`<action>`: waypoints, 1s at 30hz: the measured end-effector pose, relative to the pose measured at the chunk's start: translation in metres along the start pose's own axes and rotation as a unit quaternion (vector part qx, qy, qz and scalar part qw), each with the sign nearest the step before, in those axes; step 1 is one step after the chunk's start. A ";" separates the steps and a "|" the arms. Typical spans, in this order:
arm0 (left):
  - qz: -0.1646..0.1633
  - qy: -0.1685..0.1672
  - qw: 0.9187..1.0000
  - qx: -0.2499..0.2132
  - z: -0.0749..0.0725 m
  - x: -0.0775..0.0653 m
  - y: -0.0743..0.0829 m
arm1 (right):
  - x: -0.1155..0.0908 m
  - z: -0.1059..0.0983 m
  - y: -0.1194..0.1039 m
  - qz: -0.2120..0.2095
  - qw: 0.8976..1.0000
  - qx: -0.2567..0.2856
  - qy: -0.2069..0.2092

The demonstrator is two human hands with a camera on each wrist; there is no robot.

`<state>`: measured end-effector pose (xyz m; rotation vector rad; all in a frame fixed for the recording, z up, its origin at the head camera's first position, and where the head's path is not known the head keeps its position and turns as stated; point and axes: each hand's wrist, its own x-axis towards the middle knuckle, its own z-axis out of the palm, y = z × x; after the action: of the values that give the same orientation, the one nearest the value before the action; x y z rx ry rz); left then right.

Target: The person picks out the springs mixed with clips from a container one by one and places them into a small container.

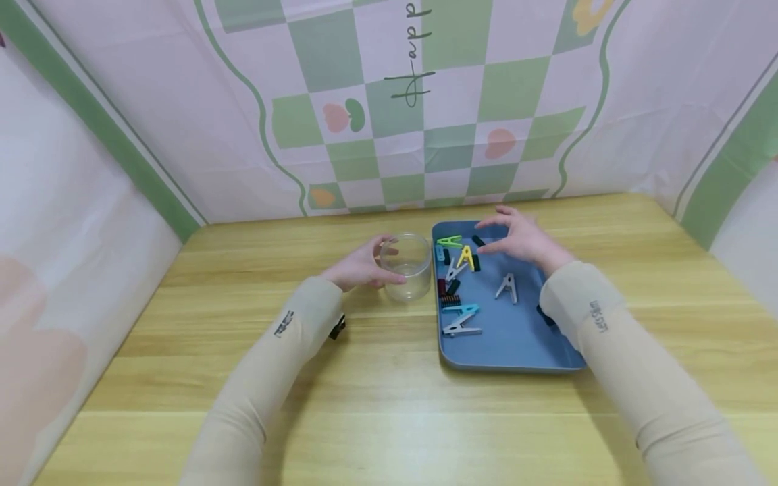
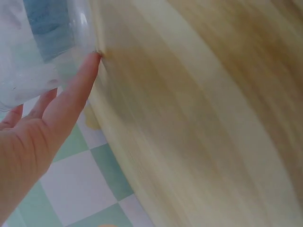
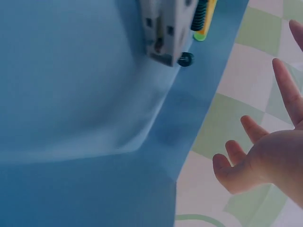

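My left hand [image 1: 363,264] holds a clear round plastic jar [image 1: 413,278] by its side, thumb in front and fingers behind; the jar stands just left of a blue tray [image 1: 504,347]. In the left wrist view the jar [image 2: 52,52] fills the upper left corner. Over the far part of the tray hovers my right hand [image 1: 519,237], fingers spread and apart from the clips. Nearest to it lie a yellow spring clip [image 1: 466,255] and a green one [image 1: 450,241]. A grey clip [image 1: 508,288] sits mid-tray.
More clips crowd the tray's left side, among them a light blue clip [image 1: 463,309] and a grey one [image 1: 460,327], beside several small dark pieces. The tray has a raised rim. A patterned cloth [image 1: 389,148] hangs behind the wooden table [image 1: 377,385].
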<state>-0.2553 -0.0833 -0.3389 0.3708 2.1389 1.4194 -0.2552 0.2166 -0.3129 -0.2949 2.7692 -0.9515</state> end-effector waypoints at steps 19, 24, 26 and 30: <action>0.002 -0.001 1.000 0.004 -0.001 0.002 -0.002 | 0.005 0.023 0.015 -0.002 0.993 -0.114 0.019; 0.004 -0.001 1.000 0.005 -0.001 0.001 -0.001 | 0.006 0.025 0.014 0.017 0.989 -0.148 0.001; 0.004 -0.001 1.000 0.004 -0.001 0.001 -0.001 | 0.006 0.026 0.015 0.021 0.987 -0.156 -0.003; 0.006 -0.003 1.000 0.005 -0.001 0.002 -0.002 | 0.006 0.029 0.014 0.025 0.986 -0.164 -0.007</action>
<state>-0.2573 -0.0841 -0.3409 0.3925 2.1421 1.4136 -0.2554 0.2097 -0.3447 -0.2757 2.8975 -0.4745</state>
